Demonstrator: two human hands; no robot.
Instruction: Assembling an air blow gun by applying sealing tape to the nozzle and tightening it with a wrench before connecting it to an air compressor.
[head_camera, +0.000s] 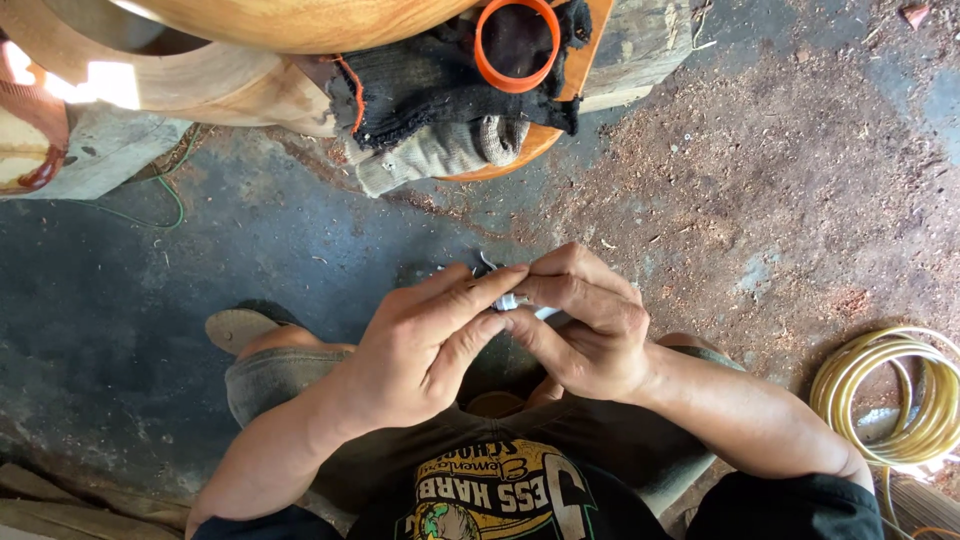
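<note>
Both hands meeting above the dusty concrete floor (250, 270): left hand (420, 345) and right hand (585, 325) pinching one small white object (520, 302), mostly hidden between fingertips. Dark gloves (430, 85) and orange ring (517, 45) on wooden workpiece's (300, 20) edge; yellow hose (890, 390) coiled at right.

- The small white object (520, 302) pinched between the left hand (420, 345) and right hand (585, 325) is mostly covered by fingers; its kind cannot be told.
- The coiled yellow hose (890, 395) is cut off by the frame's right edge.
- The wooden piece (250, 60) runs off the top edge.
- The orange ring (516, 45) partly leaves the top edge.
- The sandal (235, 328) is partly hidden by a knee.
</note>
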